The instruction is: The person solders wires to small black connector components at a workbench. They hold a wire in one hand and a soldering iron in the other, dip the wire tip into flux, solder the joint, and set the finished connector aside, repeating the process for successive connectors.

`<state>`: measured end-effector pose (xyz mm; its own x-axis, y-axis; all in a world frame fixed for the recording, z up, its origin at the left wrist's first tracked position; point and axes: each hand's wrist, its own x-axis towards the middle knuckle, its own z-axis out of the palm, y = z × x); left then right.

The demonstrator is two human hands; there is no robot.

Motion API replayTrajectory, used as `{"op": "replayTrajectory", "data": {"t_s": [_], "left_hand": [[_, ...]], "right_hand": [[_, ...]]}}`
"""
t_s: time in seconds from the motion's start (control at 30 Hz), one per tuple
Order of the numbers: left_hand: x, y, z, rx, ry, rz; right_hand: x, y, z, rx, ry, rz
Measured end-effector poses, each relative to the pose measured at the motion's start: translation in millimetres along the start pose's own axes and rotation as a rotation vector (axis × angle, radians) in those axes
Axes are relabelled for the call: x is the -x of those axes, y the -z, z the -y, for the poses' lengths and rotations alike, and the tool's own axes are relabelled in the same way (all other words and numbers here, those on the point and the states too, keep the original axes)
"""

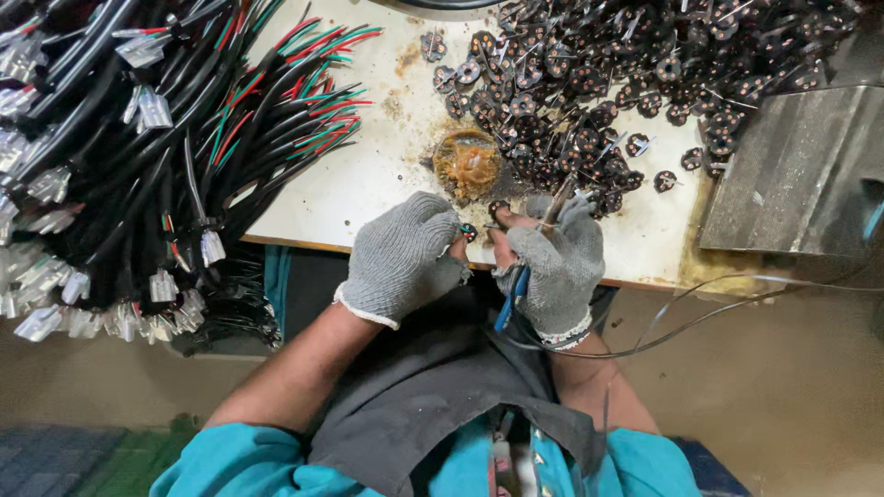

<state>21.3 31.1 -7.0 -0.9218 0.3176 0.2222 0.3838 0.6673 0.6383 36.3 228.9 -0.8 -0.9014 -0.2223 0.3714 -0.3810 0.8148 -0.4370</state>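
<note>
My left hand (405, 253), in a grey knit glove, pinches a small round dark part with red and green wire ends (469, 232) at the table's front edge. My right hand (552, 258), in a fingerless grey glove, grips a thin metal-tipped tool with a blue handle (512, 293) whose tip points up past the fingers. The two hands meet over the small part. A thin grey cord (700, 317) runs from the right hand off to the right.
A big bundle of black cables with red and green wire ends and white connectors (138, 156) fills the left. A heap of several small round dark parts (608, 83) covers the back right of the stained white table (359, 184). A brown resin-caked pot (468, 163) and a grey metal block (801, 175) are nearby.
</note>
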Motion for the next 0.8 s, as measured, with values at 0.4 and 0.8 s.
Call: {"op": "replayTrajectory", "data": {"t_s": [0.4, 0.8], "left_hand": [[18, 5, 2, 0.085, -0.027, -0.064], [74, 59, 15, 0.213, 0.274, 0.165]], "right_hand": [[-14, 15, 8, -0.185, -0.011, 0.039], [-1, 17, 3, -0.314, -0.149, 0.027]]}}
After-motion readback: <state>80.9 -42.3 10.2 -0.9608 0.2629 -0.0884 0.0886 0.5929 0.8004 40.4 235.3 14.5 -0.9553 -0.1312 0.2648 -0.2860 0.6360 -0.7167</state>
